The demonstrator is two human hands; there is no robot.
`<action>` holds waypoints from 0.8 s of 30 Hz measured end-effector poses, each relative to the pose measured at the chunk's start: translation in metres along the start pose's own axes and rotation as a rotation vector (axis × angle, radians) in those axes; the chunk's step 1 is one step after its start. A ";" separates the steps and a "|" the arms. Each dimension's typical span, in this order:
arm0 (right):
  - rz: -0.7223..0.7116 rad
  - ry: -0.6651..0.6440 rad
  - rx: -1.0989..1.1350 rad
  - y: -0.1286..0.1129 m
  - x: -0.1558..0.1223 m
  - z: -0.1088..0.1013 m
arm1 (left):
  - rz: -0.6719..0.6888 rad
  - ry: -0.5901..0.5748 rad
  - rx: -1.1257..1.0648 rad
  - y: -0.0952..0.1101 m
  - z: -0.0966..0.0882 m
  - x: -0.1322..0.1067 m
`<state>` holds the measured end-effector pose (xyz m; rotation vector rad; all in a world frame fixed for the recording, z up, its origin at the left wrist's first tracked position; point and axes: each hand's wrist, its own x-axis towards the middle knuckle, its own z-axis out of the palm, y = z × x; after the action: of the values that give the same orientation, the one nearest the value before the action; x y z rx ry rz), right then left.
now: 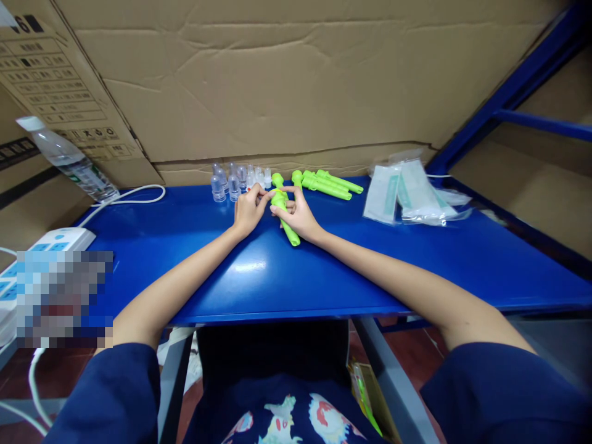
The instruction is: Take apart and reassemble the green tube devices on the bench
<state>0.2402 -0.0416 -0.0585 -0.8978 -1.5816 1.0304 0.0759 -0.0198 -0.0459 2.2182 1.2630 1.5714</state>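
Note:
A bright green plastic tube (291,233) with a wider head slants over the blue table, its narrow end toward me. My right hand (303,217) is closed around its upper part. My left hand (250,211) has thumb and fingers pinched together at the tube's head; whatever sits in that pinch is too small to tell. A bit of yellow-orange shows at the head between the two hands. Just beyond my fingers are a green round cap-like end (277,179) and another one (296,177). Several similar green tubes (327,186) lie to the right.
Several clear plastic cups (218,188) and smaller whitish caps (267,177) stand behind my left hand. Plastic-wrapped packets (383,194) lie right. A water bottle (74,161), white cable (143,187) and power strip (69,237) are left. Cardboard (296,86) walls the back of the blue table (324,277).

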 end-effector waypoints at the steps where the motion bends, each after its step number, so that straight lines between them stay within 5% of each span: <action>1: -0.008 -0.002 -0.003 0.001 0.000 0.000 | 0.003 0.001 0.002 0.000 0.000 0.000; 24: -0.009 0.058 0.002 -0.002 -0.001 0.002 | 0.010 -0.027 -0.151 0.007 -0.002 0.001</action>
<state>0.2389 -0.0438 -0.0573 -0.9105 -1.5347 0.9917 0.0783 -0.0243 -0.0409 2.1483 1.0882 1.5792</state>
